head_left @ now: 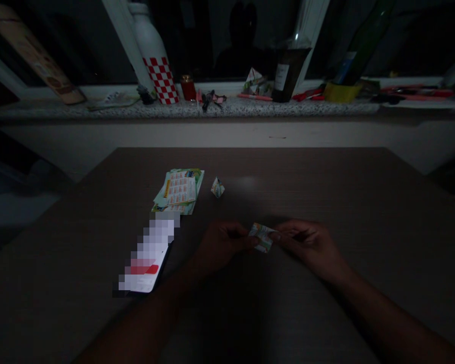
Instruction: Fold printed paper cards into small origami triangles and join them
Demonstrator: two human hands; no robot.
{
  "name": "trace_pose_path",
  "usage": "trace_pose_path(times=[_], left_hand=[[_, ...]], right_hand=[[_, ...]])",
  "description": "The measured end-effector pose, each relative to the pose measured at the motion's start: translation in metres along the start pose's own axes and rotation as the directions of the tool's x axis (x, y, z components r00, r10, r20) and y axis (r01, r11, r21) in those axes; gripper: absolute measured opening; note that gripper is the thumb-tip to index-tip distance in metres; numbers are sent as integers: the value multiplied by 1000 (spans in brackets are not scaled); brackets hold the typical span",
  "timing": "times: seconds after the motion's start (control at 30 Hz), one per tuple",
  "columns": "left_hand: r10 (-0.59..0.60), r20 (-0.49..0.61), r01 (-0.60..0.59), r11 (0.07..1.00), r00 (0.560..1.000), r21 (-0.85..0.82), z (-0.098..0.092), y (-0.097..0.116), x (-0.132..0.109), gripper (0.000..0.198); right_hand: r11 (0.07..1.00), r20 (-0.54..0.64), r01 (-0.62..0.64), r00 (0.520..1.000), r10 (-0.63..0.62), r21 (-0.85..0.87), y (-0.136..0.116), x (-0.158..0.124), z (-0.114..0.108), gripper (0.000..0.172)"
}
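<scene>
A small folded piece of printed paper [261,236] is pinched between both hands above the table. My left hand [225,242] grips its left side, thumb on top. At its right edge, my right hand [307,241] has thumb and fingers closed on the paper. Beyond the hands stands a small folded paper shape [217,188] made of similar printed paper. To its left lies a stack of printed papers [180,189], green and white with rows of coloured print. A lit phone [151,280] rests left of my left hand, its screen partly blurred out.
The brown table [307,177] ends at a wall under a granite windowsill [235,107]. Along the sill stand a white bottle with red checks [161,76], a small red jar [188,88], a dark cup [286,73], a green bottle [364,45] and a tall tube [41,60].
</scene>
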State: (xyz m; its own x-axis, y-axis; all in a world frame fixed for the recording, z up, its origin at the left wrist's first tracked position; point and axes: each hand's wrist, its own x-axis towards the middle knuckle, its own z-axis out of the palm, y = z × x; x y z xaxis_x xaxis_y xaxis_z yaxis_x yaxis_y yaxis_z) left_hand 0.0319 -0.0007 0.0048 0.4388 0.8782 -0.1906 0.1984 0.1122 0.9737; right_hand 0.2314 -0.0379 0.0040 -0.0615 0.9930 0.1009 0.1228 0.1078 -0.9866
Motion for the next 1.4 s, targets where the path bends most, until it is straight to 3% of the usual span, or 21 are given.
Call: trace_pose_path(times=[0.07, 0.17, 0.3, 0.47, 0.57, 0.87, 1.03, 1.23, 1.4], left_hand=[[42, -16, -40, 994, 999, 103, 0, 1, -2, 17], [139, 13, -138, 954, 990, 267, 2, 3, -5, 12], [239, 68, -246, 874, 969, 419, 4, 4, -10, 11], [292, 112, -307, 806, 950, 506, 2, 5, -13, 10], [269, 116, -291, 825, 956, 485, 2, 6, -14, 9], [156, 147, -199, 914, 977, 355, 1, 11, -13, 13], [105, 166, -152, 941, 981, 302, 0, 9, -12, 13], [102, 205, -142, 971, 974, 194, 2, 8, -14, 15], [23, 235, -50, 993, 972, 110, 4, 11, -14, 14]], right_hand=[[999, 5, 33, 999, -33, -38, 2, 1, -1, 15], [965, 16, 196, 980, -196, -174, 4, -1, -2, 23], [836, 128, 457, 889, -440, -303, 5, -4, -1, 16], [690, 192, 618, 781, -595, -378, -2, -4, -2, 9], [646, 213, 666, 739, -639, -373, -4, -5, -3, 10], [837, 197, 447, 894, -403, -316, -2, -7, -3, 5], [804, 245, 498, 866, -437, -326, -5, -9, -3, 6], [762, 213, 563, 826, -522, -320, -9, -13, -1, 9], [853, 186, 471, 880, -437, -223, -9, -12, 1, 8]])
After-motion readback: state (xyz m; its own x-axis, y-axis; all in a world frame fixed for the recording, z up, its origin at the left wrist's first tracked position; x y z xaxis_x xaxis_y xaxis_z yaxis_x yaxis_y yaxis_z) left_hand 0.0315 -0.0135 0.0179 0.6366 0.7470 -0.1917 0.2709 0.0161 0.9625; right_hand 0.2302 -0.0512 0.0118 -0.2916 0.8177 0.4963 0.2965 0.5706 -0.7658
